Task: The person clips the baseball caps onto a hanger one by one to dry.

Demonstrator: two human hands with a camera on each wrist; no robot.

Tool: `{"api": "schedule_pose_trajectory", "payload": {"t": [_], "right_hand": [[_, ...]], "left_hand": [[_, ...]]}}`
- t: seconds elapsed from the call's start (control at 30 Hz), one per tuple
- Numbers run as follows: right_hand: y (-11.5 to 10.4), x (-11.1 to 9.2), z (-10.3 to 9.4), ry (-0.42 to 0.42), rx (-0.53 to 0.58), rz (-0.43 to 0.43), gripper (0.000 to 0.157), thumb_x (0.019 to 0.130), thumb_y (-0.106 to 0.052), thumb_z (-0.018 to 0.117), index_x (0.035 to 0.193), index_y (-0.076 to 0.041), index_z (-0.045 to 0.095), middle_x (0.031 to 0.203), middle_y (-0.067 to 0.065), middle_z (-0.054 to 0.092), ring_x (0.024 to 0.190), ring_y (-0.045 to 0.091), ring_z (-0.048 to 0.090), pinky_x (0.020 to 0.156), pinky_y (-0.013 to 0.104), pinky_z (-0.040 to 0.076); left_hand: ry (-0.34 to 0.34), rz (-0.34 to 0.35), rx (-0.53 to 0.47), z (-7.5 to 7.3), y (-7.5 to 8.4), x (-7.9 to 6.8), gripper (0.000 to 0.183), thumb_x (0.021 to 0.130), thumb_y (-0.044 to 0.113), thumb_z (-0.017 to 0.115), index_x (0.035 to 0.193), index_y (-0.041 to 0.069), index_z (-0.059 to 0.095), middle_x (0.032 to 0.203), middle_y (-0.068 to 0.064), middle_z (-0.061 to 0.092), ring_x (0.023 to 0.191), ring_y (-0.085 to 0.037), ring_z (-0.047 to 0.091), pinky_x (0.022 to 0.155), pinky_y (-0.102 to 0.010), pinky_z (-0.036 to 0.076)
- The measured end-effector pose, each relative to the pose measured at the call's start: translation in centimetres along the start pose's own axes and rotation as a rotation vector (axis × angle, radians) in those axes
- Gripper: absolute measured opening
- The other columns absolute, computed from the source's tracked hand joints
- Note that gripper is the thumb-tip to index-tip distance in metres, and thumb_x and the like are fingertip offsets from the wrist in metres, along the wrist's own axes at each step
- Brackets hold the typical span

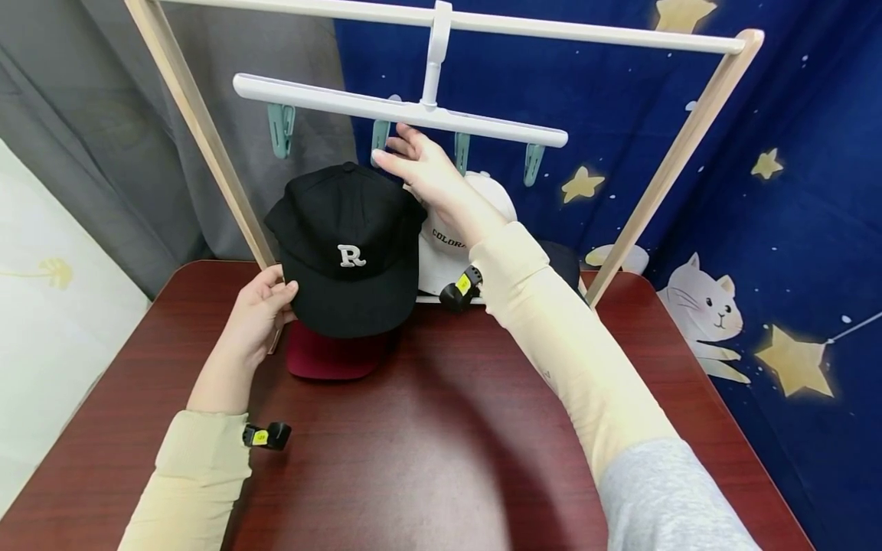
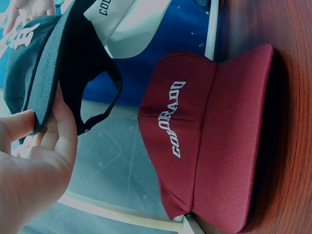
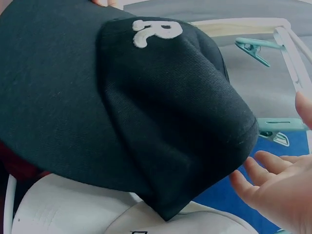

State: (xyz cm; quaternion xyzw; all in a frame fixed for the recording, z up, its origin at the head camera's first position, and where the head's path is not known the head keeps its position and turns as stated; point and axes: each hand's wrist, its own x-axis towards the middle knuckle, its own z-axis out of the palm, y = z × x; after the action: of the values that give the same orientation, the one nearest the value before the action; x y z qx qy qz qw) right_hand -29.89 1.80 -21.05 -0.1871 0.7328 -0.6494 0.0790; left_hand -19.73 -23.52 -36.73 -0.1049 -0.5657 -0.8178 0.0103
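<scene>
My left hand (image 1: 256, 317) pinches the brim edge of a black cap (image 1: 317, 218) with a white R on its front. In the left wrist view, the thumb (image 2: 18, 126) lies on one face of the brim and the fingers on the other. The cap hangs below a white clip hanger (image 1: 310, 93). Reaching up to the hanger, my right hand (image 1: 430, 180) has its fingers loosely extended beside a green clip (image 1: 380, 135). In the right wrist view those fingers are close to the cap's crown, with another green clip (image 3: 254, 48) farther off.
A maroon cap (image 2: 178, 112) lettered COLORADO sits under the black one, and a white cap (image 1: 441, 252) stands behind. A dark cap (image 1: 561, 260) is partly hidden by my right arm. The rack's wooden posts (image 1: 678, 168) rise on both sides of the brown table (image 1: 413, 459).
</scene>
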Motion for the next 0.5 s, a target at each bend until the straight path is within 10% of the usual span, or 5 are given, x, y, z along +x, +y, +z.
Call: {"api": "schedule_pose_trajectory", "payload": {"t": [0.5], "right_hand": [[0.04,0.66,0.37,0.15,-0.049,-0.063,0.048,0.095,-0.019,0.061,0.14,-0.006,0.047,0.128,0.008,0.059,0.113,0.008,0.053,0.092,0.013,0.038]], "left_hand": [[0.003,-0.009,-0.001,-0.13,0.08,-0.14,0.009,0.098,0.001,0.051,0.105,0.006,0.055,0.085,-0.003,0.07,0.073,-0.011,0.066,0.065,-0.024,0.053]]}}
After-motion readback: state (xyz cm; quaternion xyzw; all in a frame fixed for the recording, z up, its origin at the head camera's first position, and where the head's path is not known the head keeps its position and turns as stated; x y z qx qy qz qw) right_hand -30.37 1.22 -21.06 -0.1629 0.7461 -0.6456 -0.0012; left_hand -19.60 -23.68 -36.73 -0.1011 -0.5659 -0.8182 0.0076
